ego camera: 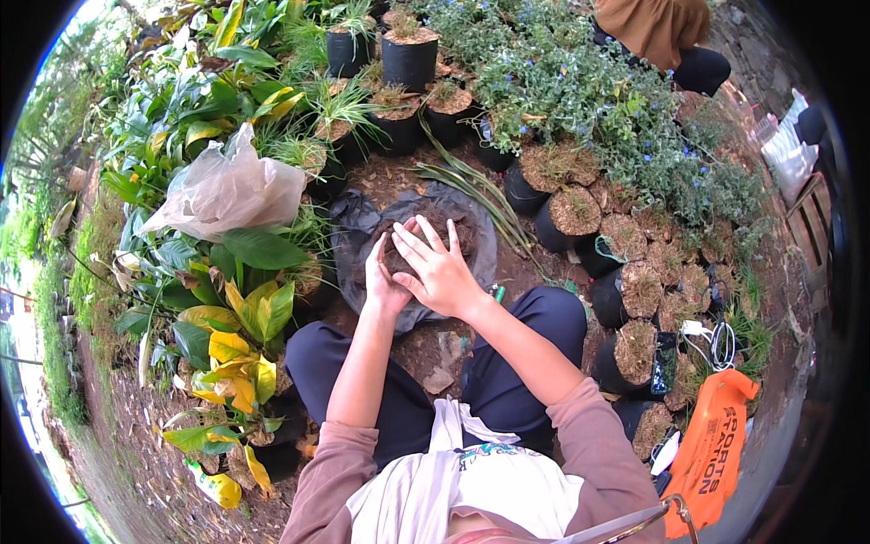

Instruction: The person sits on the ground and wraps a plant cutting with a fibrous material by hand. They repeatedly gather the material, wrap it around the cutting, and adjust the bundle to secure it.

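Observation:
Both my hands are over a mound of dark brown soil or fibre (pixel 461 228) lying on a crumpled dark plastic sheet (pixel 350 262) on the ground. My left hand (pixel 391 272) is cupped on its side at the mound's near left. My right hand (pixel 435 265) lies palm down with spread fingers, partly over my left hand. A little brown material shows between them, but whether either hand grips it is hidden. Long strap-like green leaves (pixel 476 197) lie beyond the sheet, towards the right.
Black grow bags with dry fibre tops (pixel 574 211) curve round the right side. Leafy plants (pixel 265 313) and a clear plastic bag (pixel 234 183) stand left. A phone (pixel 664 364), a white cable (pixel 714 343) and an orange bag (pixel 714 442) lie at right. Another person (pixel 652 30) is at the top right.

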Tool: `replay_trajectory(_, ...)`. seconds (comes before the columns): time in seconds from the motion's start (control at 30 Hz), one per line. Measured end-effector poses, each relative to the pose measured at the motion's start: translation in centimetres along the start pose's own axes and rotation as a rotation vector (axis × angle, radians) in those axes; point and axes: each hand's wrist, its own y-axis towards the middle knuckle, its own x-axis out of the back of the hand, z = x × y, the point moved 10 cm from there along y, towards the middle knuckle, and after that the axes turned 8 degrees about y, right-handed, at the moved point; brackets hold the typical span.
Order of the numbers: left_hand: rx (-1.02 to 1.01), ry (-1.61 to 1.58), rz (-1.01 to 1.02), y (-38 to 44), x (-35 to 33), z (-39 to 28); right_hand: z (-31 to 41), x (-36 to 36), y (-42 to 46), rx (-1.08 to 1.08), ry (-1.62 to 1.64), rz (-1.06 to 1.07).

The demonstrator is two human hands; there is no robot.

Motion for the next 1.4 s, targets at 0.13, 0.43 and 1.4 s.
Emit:
replay_trajectory(0.13,0.037,-0.006,-0.058,0.4,1.1,0.7,-1.1,2.4,-0.3,-0.091,0.106,-0.075)
replay_trajectory(0.43,0.012,0.068,-0.146,2.1,1.6,1.8,-14.1,15.1,-3.1,-0.539,0.058,-0.148)
replay_trajectory(1.4,0.147,0.148,-0.316,6.4,4.9,4.8,-41.5,-4.6,-17.1,-0.996,-0.384,0.049)
